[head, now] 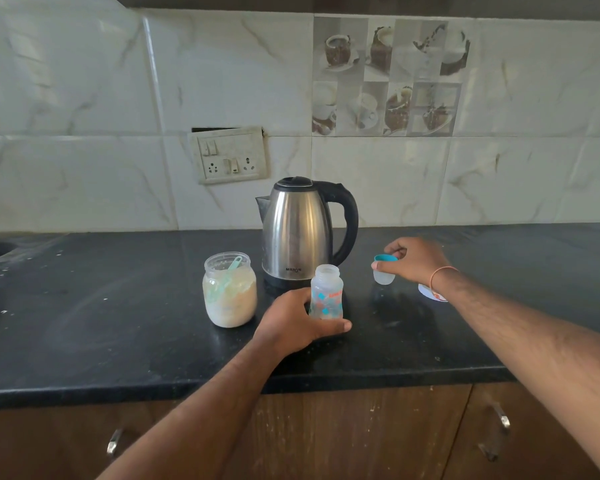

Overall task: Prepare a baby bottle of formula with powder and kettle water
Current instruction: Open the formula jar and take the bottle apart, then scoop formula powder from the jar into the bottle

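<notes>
Both arms outstretched: left hand (pixel 293 318) grips bottle (pixel 326 293); right hand (pixel 414 259) apparently pinches cap (pixel 384 269).

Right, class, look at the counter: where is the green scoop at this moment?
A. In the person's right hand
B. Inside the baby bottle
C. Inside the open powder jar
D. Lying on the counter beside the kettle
C: the green scoop stands in the powder inside the open jar, while the left hand holds the baby bottle and the right hand holds the bottle's cap.
</notes>
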A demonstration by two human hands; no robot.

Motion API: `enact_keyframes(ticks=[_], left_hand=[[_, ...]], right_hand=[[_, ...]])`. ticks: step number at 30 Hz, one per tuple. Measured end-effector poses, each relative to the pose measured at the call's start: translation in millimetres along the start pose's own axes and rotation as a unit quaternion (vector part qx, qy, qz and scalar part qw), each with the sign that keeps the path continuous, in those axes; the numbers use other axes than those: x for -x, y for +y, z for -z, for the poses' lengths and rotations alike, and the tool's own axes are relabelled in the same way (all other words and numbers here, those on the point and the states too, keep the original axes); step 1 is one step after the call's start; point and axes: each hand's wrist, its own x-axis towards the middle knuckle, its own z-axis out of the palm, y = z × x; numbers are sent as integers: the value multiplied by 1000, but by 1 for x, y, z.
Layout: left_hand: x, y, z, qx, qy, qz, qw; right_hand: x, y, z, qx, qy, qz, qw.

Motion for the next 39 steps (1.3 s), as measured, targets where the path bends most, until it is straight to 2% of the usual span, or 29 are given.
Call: enact_keyframes(ticks=[5, 8, 9, 11, 13, 15, 17, 18, 21, 25, 28, 32, 34, 36, 38, 39], left_hand=[[0, 0, 0, 0, 6, 0, 1000], [0, -1, -1, 3, 14, -1, 1000], [-1, -2, 0, 5, 20, -1, 1000], [0, -3, 0, 4, 28, -3, 1000], [1, -2, 0, -1, 31, -5, 1000], [5, 1, 1, -10, 38, -11, 999], [5, 2, 1, -18, 44, -24, 999], [7, 3, 2, -21, 42, -29, 998], [10, 2, 4, -24, 43, -55, 997], [26, 2, 5, -16, 94, -83, 992], [43, -7, 4, -19, 192, -119, 974], [70, -17, 17, -75, 332, -147, 929], [75, -25, 32, -68, 394, -122, 909], [71, -37, 50, -22, 426, -35, 904], [62, -47, 65, 46, 402, 69, 912], [58, -51, 70, 83, 373, 96, 919]], right_hand=[[8, -2, 0, 36, 6, 21, 999], [28, -14, 2, 99, 87, 64, 989], [39, -20, 0, 89, 123, 89, 985], [62, -34, -9, -3, 166, 157, 974], [88, -51, -22, -122, 137, 179, 967], [110, -66, -33, -197, 47, 149, 968], [122, -73, -46, -218, -59, 101, 969], [126, -73, -52, -203, -83, 89, 972], [130, -70, -61, -153, -66, 82, 983], [135, -69, -58, -142, -67, 90, 984], [136, -71, -59, -150, -64, 108, 981], [135, -70, -60, -165, -66, 121, 977], [135, -70, -60, -186, -67, 125, 972], [133, -71, -58, -204, -68, 120, 969], [128, -75, -52, -195, -65, 120, 971], [124, -79, -48, -184, -60, 125, 973]])
